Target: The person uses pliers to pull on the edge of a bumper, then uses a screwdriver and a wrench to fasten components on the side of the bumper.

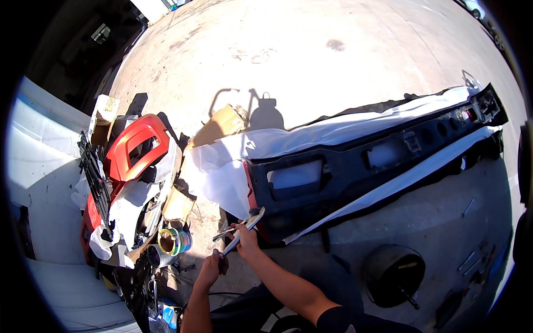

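My right hand [245,242] is closed round a long, flat tool [253,220] with a pale face and a bluish edge; its exact kind is too small to tell. A second thin, dark strip [223,233] juts out to the left from the same hand. My left hand [209,270] is closed at the lower end of the flat tool, its fingers partly in shadow. Just past the tool's upper end lies the red-edged left end of a long black vehicle bumper or panel [344,191], with white sheeting [311,133] along its sides.
To the left is a heap with an orange-red plastic part [129,145], cardboard [222,123] and an open tin [176,241] of brownish stuff. A round black drum-like object [393,276] stands at right, with hand tools [471,263] on the ground beyond it. A white wall [44,161] borders the left.
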A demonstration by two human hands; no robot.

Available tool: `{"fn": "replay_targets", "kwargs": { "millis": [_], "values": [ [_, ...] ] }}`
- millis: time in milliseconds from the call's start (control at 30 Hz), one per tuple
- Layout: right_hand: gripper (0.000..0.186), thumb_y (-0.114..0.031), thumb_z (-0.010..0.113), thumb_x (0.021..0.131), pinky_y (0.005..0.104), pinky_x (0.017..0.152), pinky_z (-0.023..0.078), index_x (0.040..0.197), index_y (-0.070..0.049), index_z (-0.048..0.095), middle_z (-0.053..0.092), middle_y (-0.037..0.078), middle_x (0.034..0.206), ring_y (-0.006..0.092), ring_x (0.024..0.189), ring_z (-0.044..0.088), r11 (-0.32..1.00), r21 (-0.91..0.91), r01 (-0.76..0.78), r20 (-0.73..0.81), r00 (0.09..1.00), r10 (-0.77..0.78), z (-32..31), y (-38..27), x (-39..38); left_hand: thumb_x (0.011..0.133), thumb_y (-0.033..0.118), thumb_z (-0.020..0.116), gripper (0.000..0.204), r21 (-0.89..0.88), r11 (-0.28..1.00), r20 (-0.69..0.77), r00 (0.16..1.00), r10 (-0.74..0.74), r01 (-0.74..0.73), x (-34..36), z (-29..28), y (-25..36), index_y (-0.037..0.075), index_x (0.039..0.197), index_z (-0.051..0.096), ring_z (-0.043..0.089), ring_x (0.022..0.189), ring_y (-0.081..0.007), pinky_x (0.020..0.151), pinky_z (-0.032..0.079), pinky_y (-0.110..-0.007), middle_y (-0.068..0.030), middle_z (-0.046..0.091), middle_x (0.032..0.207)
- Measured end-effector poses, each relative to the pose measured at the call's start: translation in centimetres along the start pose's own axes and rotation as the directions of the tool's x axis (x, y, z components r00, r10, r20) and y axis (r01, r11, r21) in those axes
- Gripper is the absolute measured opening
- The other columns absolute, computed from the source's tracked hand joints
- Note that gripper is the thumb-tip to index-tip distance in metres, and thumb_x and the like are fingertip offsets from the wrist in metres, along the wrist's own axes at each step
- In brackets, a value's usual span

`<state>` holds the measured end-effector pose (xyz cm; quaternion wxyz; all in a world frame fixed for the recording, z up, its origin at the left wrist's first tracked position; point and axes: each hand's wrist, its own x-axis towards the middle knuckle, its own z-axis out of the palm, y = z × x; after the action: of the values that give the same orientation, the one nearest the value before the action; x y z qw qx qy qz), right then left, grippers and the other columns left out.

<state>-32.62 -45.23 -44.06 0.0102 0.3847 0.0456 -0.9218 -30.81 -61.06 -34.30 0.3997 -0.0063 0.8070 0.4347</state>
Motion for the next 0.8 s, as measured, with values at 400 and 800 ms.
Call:
{"fn": "replay_targets", "kwargs": {
  "millis": [400, 800],
  "values": [
    [0.029, -0.007, 0.056, 0.096, 0.0414, 0.087, 0.059, 0.123, -0.005, 0.048, 0.063, 0.012, 0.110, 0.0246, 0.101, 0.065, 0.999, 0.028, 0.019, 0.048, 0.999, -0.020, -0.6, 0.5, 0.7, 0.099, 0.034, 0.060, 0.033, 0.288, 0.956, -0.172, 0.979, 0.108, -0.054, 0.2, 0.3, -0.5, 0.004, 0.087, 0.060, 0.061, 0.074, -0.0310, 0.064, 0.044, -0.043, -0.0131, 0.063, 0.078],
    [0.028, -0.011, 0.059, 0.095, 0.0297, 0.071, 0.052, 0.120, -0.001, 0.049, 0.065, 0.010, 0.096, 0.0176, 0.084, 0.064, 0.980, -0.109, 0.165, -0.027, 0.985, -0.168, -1.5, 1.3, 2.9, 0.096, 0.022, 0.063, 0.023, 0.675, 0.701, -0.151, 0.886, 0.439, -0.232, 0.6, 1.2, 3.8, 0.001, 0.105, 0.058, 0.059, 0.100, -0.0361, 0.081, 0.049, -0.043, -0.0166, 0.059, 0.104]
  ]
}}
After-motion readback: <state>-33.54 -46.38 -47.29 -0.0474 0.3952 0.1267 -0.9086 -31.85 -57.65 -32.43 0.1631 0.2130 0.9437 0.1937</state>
